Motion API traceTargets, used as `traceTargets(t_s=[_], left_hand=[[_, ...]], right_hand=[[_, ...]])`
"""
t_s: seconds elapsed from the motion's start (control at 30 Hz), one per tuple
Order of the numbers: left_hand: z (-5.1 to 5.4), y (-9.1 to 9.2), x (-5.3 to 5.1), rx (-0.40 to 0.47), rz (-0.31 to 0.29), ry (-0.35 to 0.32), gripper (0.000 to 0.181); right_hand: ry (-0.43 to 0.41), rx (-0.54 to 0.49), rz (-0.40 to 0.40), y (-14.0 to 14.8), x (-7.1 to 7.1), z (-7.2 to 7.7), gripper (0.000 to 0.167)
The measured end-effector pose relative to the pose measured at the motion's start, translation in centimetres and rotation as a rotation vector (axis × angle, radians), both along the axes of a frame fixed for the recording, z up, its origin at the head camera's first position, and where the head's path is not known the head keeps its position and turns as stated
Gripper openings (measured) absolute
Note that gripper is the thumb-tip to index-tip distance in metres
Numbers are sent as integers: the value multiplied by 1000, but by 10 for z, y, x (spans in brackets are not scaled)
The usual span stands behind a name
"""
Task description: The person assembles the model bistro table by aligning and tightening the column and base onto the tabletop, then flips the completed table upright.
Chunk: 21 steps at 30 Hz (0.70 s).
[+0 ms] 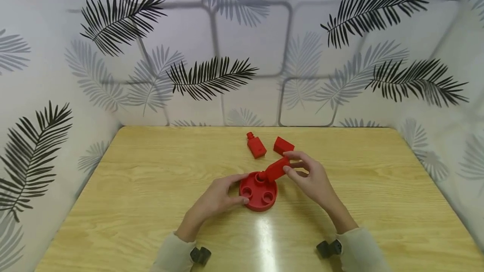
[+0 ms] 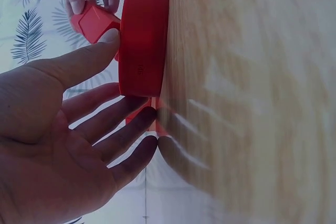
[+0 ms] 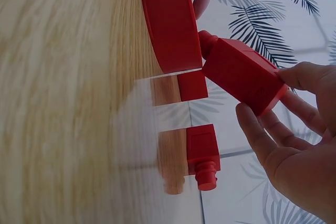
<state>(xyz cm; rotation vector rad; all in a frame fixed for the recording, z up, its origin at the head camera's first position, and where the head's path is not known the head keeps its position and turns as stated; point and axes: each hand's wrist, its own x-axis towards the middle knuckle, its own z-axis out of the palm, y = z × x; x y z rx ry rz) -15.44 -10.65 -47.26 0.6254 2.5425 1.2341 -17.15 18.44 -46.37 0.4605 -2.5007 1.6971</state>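
Observation:
A round red base (image 1: 258,205) with three raised ring sockets lies flat on the table. My left hand (image 1: 217,196) grips its left side, thumb on the near rim and index finger at the far edge; its other fingers spread beside the base in the left wrist view. My right hand (image 1: 311,177) pinches a red bottle-shaped block (image 1: 277,169) by its wide end, between thumb and fingertips (image 3: 252,121). That block is tilted, its round neck (image 3: 207,43) at the far socket; whether it sits inside the ring I cannot tell.
Beyond the base, a second red bottle-shaped block (image 1: 257,147) lies with its neck pointing away. A third red block (image 1: 283,145) lies just past my right fingers; its neck (image 3: 206,177) shows in the right wrist view. A leaf-patterned wall covering (image 1: 249,100) rises behind the wooden table (image 1: 151,163).

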Motion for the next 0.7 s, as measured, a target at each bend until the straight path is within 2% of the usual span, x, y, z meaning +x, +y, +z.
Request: traceTargets(t_s=[0.5,0.7], left_hand=[[-1,1,-2,1,-3,7,64],[-1,0,-2,-8,0,8,64]], right_hand=[[73,43,-4,-5,4,8,33],[133,93,-1,-12,3,6,36]])
